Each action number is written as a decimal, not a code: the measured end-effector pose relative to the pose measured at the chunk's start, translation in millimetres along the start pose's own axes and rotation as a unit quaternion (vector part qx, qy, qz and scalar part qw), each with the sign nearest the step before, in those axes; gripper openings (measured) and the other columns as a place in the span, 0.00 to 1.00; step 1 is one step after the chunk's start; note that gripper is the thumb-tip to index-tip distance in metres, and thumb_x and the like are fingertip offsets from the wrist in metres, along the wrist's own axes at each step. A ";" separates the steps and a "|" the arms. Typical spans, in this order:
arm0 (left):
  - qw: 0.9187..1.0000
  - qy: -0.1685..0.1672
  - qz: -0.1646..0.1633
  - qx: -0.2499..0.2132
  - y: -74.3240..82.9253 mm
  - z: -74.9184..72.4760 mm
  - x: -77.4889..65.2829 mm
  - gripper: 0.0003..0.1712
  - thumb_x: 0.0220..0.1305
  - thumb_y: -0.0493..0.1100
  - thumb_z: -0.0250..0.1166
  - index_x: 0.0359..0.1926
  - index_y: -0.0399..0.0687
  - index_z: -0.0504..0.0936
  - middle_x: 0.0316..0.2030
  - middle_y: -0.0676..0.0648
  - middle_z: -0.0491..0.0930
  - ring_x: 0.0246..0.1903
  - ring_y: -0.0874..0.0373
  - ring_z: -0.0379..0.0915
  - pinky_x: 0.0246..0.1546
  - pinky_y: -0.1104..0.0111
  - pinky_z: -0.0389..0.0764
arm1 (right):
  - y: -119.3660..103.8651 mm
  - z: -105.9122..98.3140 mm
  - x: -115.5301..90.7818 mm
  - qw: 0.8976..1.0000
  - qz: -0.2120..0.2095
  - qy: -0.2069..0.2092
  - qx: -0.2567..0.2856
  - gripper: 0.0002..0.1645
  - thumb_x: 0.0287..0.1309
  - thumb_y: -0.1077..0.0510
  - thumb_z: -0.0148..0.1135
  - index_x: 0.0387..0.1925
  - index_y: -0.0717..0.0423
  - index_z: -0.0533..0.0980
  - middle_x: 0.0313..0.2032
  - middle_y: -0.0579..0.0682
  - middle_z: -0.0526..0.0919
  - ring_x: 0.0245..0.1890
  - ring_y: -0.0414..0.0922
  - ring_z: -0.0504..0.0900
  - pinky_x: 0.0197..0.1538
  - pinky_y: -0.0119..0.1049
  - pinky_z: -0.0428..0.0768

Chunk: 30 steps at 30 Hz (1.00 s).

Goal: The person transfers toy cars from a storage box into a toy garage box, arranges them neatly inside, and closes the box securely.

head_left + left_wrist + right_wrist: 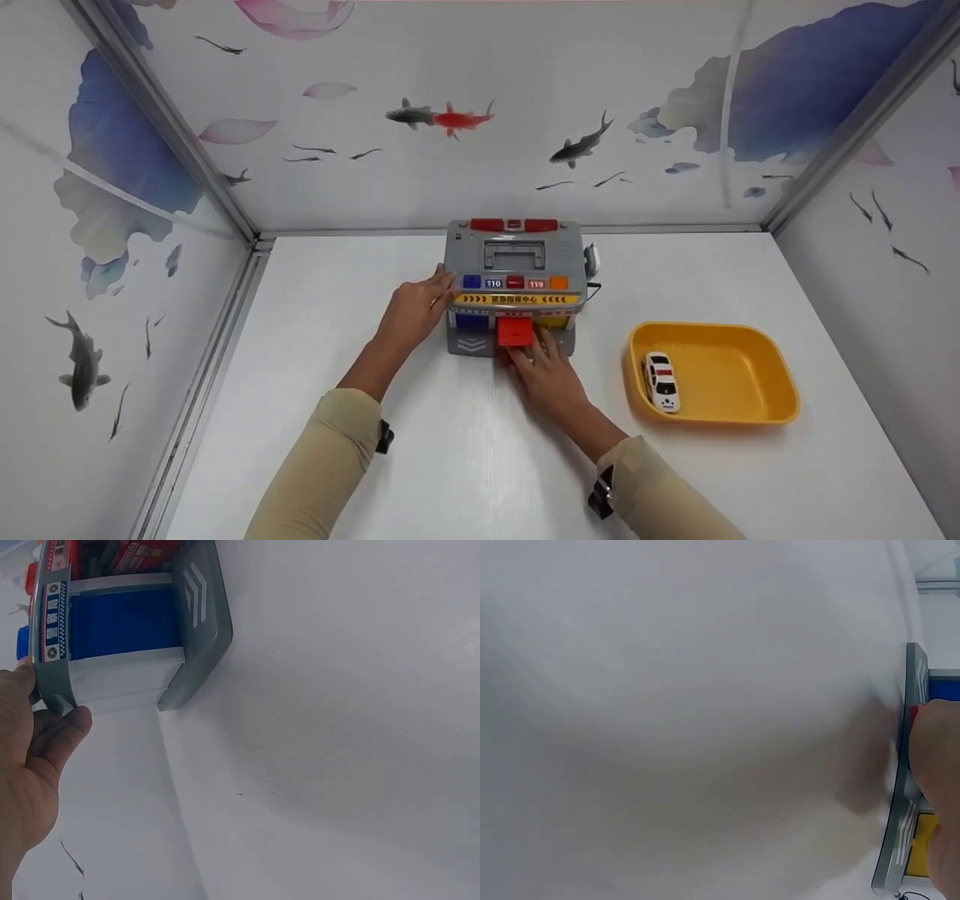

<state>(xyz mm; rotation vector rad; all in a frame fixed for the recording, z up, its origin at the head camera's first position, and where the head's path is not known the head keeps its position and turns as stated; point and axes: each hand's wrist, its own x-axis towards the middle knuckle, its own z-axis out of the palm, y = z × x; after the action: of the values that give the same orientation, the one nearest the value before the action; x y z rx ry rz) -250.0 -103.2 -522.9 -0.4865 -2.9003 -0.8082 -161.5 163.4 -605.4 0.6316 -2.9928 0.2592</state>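
A grey toy garage point(466, 259) with red roof lights and coloured buttons stands against the back wall. My left hand point(414, 311) holds the left front edge of its roof, thumb and fingers around the corner in the left wrist view. Beside them is the lowered blue door point(127, 624). The red middle door point(515, 331) sticks out, swung up. Under and beside it, my right hand point(553, 381) reaches to the middle bay. Its fingertips are partly hidden, and whether they pinch something cannot be told. The yellow door point(921, 846) is on the right.
A yellow tray point(750, 414) sits to the right on the white table point(450, 465), with a white toy police car point(662, 384) at its left side. A small white part point(592, 260) and a black cord point(595, 289) are on the garage's right side. Printed panels surround the table.
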 end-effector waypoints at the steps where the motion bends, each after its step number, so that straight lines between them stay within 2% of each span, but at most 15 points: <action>1: 1.000 0.001 0.001 -0.002 0.0 0.2 0.0 0.31 0.85 0.62 0.58 0.77 0.52 0.78 0.75 0.42 0.74 0.72 0.43 0.79 0.73 0.50 0.82 | 0.3 0.0 0.5 1.000 0.001 0.003 0.000 0.30 0.85 0.49 0.58 0.81 0.46 0.67 0.83 0.61 0.66 0.83 0.67 0.62 0.82 0.65 0.72; 7: 1.000 -0.003 -0.002 -0.016 -0.5 -0.4 0.3 0.31 0.85 0.62 0.58 0.76 0.52 0.79 0.75 0.42 0.74 0.72 0.43 0.78 0.75 0.50 0.81 | 1.7 3.4 0.9 1.000 0.002 0.005 0.002 0.26 0.85 0.52 0.59 0.74 0.46 0.63 0.80 0.63 0.67 0.80 0.67 0.64 0.80 0.68 0.73; 12: 0.999 0.002 -0.012 -0.033 -1.0 -1.2 1.6 0.30 0.83 0.61 0.61 0.74 0.51 0.81 0.73 0.42 0.76 0.72 0.45 0.79 0.74 0.50 0.81 | 2.5 4.8 0.3 1.000 -0.007 0.016 0.004 0.22 0.84 0.52 0.60 0.69 0.48 0.64 0.79 0.64 0.70 0.79 0.68 0.65 0.79 0.70 0.74; 16: 0.999 0.006 -0.010 -0.036 -0.2 -1.9 2.6 0.29 0.83 0.58 0.63 0.73 0.49 0.83 0.72 0.42 0.78 0.71 0.45 0.80 0.72 0.51 0.83 | 3.8 3.6 0.1 1.000 -0.018 0.023 -0.007 0.25 0.82 0.53 0.60 0.72 0.50 0.64 0.80 0.63 0.68 0.80 0.68 0.64 0.80 0.69 0.73; 20: 0.999 0.004 -0.015 -0.034 1.3 -2.4 2.4 0.28 0.83 0.58 0.63 0.73 0.50 0.82 0.72 0.43 0.77 0.71 0.45 0.80 0.72 0.51 0.83 | 5.7 2.3 -1.3 1.000 -0.014 0.011 -0.014 0.31 0.82 0.51 0.61 0.77 0.49 0.63 0.82 0.61 0.65 0.82 0.67 0.61 0.81 0.69 0.71; 26: 0.999 0.003 -0.022 -0.036 2.6 -1.4 1.2 0.29 0.83 0.58 0.63 0.74 0.50 0.81 0.74 0.43 0.75 0.72 0.45 0.79 0.73 0.51 0.82 | 7.3 -1.6 -4.4 0.999 -0.008 -0.030 -0.031 0.36 0.83 0.48 0.60 0.83 0.48 0.60 0.85 0.59 0.60 0.85 0.66 0.57 0.84 0.69 0.67; 30: 0.999 0.004 -0.023 -0.035 2.5 -0.4 0.8 0.29 0.83 0.58 0.63 0.74 0.51 0.81 0.75 0.42 0.75 0.73 0.44 0.78 0.74 0.51 0.81 | 7.9 -5.4 -4.7 0.998 -0.003 -0.054 -0.017 0.39 0.81 0.45 0.62 0.84 0.45 0.59 0.86 0.59 0.58 0.86 0.66 0.56 0.84 0.71 0.65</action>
<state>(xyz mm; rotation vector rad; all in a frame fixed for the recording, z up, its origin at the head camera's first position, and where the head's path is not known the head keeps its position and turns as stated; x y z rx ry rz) -250.0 -101.2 -521.2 -0.4223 -2.8948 -0.9200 -160.2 173.3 -601.7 0.6730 -3.0902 0.1795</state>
